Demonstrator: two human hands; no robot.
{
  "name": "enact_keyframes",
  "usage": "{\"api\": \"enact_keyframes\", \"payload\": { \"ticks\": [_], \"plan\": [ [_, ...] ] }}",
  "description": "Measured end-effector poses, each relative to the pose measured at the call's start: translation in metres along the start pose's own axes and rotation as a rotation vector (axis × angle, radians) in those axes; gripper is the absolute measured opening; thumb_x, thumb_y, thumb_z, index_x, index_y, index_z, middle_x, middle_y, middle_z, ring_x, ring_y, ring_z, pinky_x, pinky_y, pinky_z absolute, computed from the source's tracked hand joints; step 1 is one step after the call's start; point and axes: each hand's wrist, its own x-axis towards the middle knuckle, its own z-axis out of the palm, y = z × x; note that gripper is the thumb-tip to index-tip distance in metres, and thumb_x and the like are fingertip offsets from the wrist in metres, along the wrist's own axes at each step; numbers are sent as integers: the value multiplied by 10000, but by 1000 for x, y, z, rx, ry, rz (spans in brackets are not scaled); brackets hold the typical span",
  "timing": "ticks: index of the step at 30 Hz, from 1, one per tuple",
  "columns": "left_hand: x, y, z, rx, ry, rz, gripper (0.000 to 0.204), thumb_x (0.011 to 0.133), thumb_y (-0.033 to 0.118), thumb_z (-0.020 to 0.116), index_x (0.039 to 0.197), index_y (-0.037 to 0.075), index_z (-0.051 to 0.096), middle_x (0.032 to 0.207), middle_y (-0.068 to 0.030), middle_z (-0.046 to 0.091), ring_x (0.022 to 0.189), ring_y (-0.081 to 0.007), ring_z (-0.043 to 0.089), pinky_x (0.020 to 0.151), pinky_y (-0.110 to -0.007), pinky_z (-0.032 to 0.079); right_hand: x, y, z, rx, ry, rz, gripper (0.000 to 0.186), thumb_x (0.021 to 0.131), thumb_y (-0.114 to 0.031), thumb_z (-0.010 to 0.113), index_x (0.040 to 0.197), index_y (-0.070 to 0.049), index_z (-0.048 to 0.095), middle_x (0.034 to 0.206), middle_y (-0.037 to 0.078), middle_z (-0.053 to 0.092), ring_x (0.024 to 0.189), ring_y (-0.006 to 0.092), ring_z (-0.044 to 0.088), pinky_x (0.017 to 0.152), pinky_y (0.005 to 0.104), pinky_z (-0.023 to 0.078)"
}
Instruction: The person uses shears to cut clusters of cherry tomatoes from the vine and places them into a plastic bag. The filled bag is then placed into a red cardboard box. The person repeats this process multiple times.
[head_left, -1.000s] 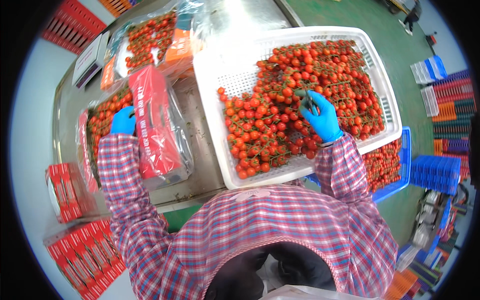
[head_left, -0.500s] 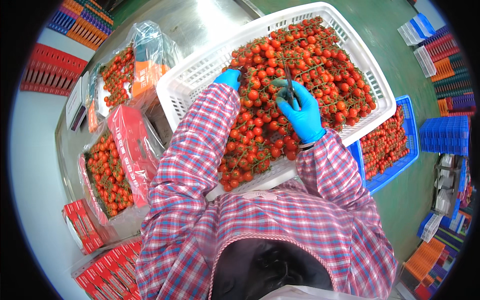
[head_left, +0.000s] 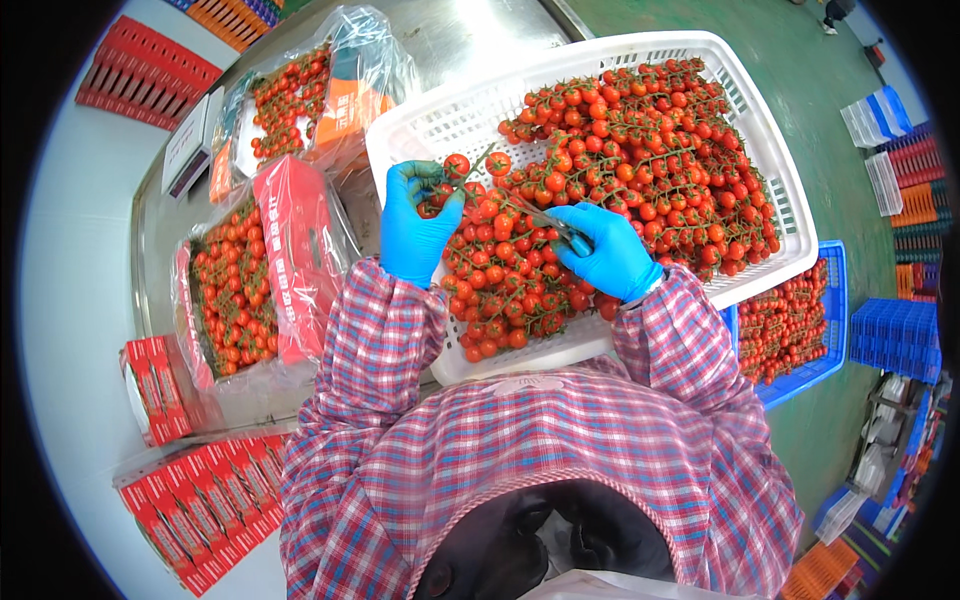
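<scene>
The left blue-gloved hand (head_left: 420, 232) has just come up, its bent fingers and thumb pinching a green-stemmed sprig of round red cherry tomatoes (head_left: 456, 166) above the white perforated plastic crate (head_left: 792, 268); seemingly this sprig is now picked out. The right blue-gloved hand (head_left: 608, 255), closed around dark metal scissors (head_left: 576, 241), aims the blades toward it.

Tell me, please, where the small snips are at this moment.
In the head view, the snips are in the person's right hand, to the right of the left hand and over the tomatoes in the white crate.
</scene>
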Motion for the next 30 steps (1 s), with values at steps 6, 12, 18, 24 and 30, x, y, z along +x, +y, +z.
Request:
{"api": "enact_keyframes", "payload": {
  "ticks": [6, 12, 18, 24, 30],
  "plan": [
    [-22, 13, 15, -30, 11, 33, 399, 737, 20, 699, 1034, 27, 434, 964, -77, 535, 906, -143, 546, 823, -270, 456, 3, -4, 7, -55, -58, 108, 273, 739, -183, 608, 1009, -141, 611, 739, 119, 553, 675, 291, 566, 603, 392, 467],
    [-24, 15, 22, -73, 109, 44, 415, 735, 22, 703, 1045, 36, 428, 956, -80, 540, 909, -151, 549, 831, -280, 461, 1, -1, 5, -54, -52, 144, 278, 740, -190, 612, 1014, -143, 618, 740, 120, 571, 681, 291, 580, 606, 389, 474],
    [-26, 11, 32, -47, 46, 33, 446, 730, 8, 700, 1075, 41, 420, 971, -85, 536, 908, -151, 548, 816, -277, 464, 3, -1, 7, -38, -20, 159, 240, 757, -191, 612, 989, -130, 626, 716, 133, 593, 643, 305, 593, 564, 387, 473],
    [-19, 3, 17, -774, -47, -404, 448, 858, 105, 541, 1282, 45, 410, 1157, -113, 514, 858, -168, 571, 748, -277, 505, 8, -6, -4, 14, 67, 220, 212, 789, -222, 622, 978, -127, 627, 681, 133, 586, 618, 308, 591, 546, 379, 466],
    [-40, 1, -24, -1520, -398, -616, 556, 911, 267, 421, 1395, 45, 259, 1299, -189, 451, 861, -230, 602, 722, -322, 546, 74, -3, -9, -756, -203, 112, 316, 755, -278, 619, 1031, -124, 598, 901, 129, 587, 803, 311, 604, 688, 424, 501]
  ]
}}
